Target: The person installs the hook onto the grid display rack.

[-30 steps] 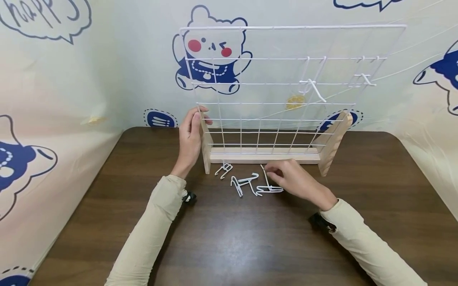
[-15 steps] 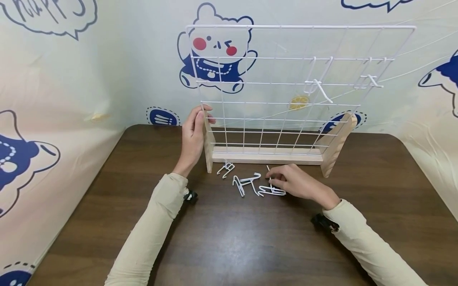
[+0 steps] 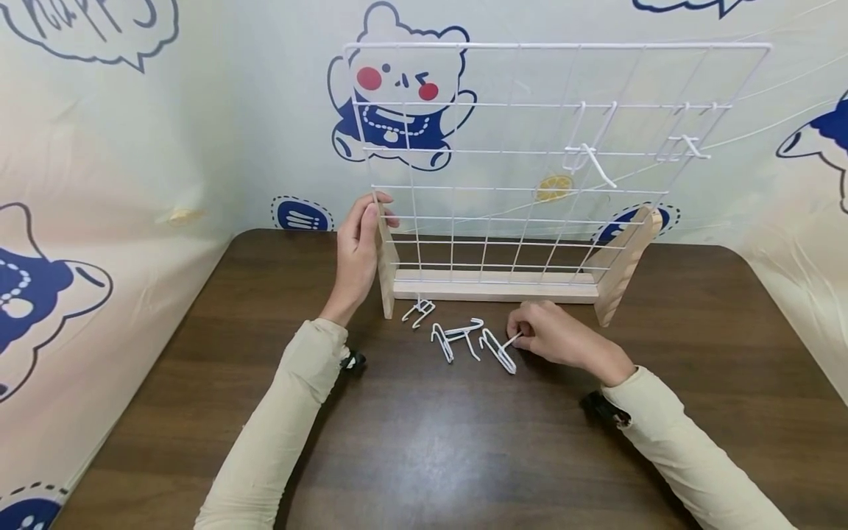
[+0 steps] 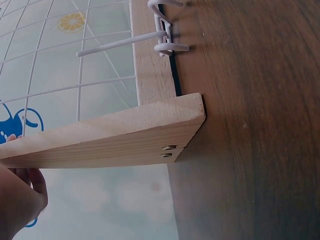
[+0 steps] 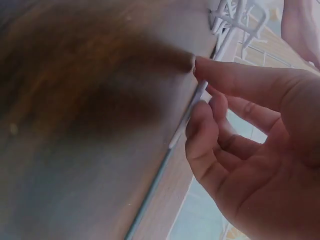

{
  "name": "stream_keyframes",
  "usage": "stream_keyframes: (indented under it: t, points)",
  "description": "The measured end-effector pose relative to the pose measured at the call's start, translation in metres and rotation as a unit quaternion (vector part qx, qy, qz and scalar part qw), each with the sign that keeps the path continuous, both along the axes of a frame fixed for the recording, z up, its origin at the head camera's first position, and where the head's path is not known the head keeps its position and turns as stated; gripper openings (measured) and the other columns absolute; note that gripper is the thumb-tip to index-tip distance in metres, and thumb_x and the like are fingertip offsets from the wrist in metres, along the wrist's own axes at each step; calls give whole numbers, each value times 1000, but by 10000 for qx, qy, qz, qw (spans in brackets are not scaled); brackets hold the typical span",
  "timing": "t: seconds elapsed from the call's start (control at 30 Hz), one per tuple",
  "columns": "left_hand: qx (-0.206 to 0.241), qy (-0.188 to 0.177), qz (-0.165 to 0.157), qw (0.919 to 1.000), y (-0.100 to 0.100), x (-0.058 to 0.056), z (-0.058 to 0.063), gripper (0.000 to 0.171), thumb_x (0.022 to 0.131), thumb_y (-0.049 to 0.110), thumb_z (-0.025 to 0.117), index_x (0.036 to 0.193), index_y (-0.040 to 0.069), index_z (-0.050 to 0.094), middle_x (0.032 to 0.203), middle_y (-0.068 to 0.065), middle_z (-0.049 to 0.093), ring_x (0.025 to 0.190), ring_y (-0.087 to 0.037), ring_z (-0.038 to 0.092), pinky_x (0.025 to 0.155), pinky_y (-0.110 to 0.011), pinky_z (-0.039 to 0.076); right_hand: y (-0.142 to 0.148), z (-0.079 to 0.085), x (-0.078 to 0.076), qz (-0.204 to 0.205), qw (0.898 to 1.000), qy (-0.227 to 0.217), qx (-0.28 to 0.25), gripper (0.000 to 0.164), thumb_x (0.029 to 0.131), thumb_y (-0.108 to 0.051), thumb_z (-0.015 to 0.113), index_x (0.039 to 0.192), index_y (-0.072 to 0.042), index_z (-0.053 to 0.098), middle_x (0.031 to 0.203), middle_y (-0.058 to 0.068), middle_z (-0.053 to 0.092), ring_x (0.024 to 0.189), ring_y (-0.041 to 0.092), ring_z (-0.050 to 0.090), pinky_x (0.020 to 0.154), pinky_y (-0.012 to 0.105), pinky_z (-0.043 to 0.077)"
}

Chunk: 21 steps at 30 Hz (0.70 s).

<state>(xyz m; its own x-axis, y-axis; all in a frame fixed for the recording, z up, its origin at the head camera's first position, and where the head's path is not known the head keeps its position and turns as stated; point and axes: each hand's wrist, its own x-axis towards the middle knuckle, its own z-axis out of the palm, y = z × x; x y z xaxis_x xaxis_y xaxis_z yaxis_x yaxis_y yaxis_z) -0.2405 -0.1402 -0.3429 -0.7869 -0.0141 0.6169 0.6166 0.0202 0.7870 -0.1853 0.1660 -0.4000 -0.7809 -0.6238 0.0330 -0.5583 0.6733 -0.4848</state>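
A white wire grid rack (image 3: 503, 244) stands on a wooden base (image 3: 497, 289). My left hand (image 3: 358, 254) grips the upper part of its left wooden side panel (image 3: 386, 283), fingers wrapped behind. The left wrist view shows the same panel (image 4: 100, 145) from outside. In front of the base, my right hand (image 3: 559, 337) pinches the prong of a white wire hook (image 3: 506, 361), whose frame is tilted near the tabletop. Two more white hooks lie to its left: one middle hook (image 3: 457, 335) and one near the panel (image 3: 419, 311).
Two white hooks hang on the grid's right half: a long-pronged hook (image 3: 599, 168) and another hook (image 3: 692, 147) near the right edge. The right wooden side panel (image 3: 619, 272) slants outward. A brown table (image 3: 411, 442) meets a printed backdrop (image 3: 218, 147) behind and at the sides.
My right hand has taken the nearest hook by its prong and turned it, so its frame now slants instead of lying crosswise. My left hand keeps its hold; the head view has shifted slightly.
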Motion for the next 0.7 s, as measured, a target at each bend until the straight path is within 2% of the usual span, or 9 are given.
stream_keyframes:
  t: [0.1,0.17,0.4,0.53,0.7]
  points:
    - [16,2,-5,10000,0,0,1,31,107,10,37,120,-12,55,101,-37,55,91,-25,64,96,-48,48,1,4,1,-42,9998,203,28,21,80,-8,82,74,-18,66,80,-1,56,79,19,52,73,33,40]
    - [21,6,5,10000,0,0,1,31,107,10,37,119,-12,55,101,-37,55,91,-24,64,95,-48,48,3,8,1,-25,9999,163,-30,20,80,-11,83,74,-19,66,82,-3,59,82,20,53,75,35,40]
    - [7,8,18,10000,0,0,1,30,107,9,37,119,-12,55,100,-36,55,90,-21,64,95,-48,48,13,22,-2,61,9968,-507,-621,14,84,-11,80,79,-18,69,72,-12,62,68,6,57,63,25,49]
    - [11,-5,19,10000,0,-1,1,30,107,10,37,119,-12,56,100,-36,55,90,-19,64,95,-46,48,13,26,-1,121,9908,-898,-1003,8,86,-12,78,84,-16,72,76,-10,66,71,8,59,66,27,51]
    - [20,5,15,10000,1,-1,2,31,107,9,37,119,-12,55,99,-36,56,89,-21,64,94,-47,48,9,25,1,303,9835,-1304,-1220,1,88,-11,75,89,-12,75,80,-6,69,74,11,61,69,28,51]
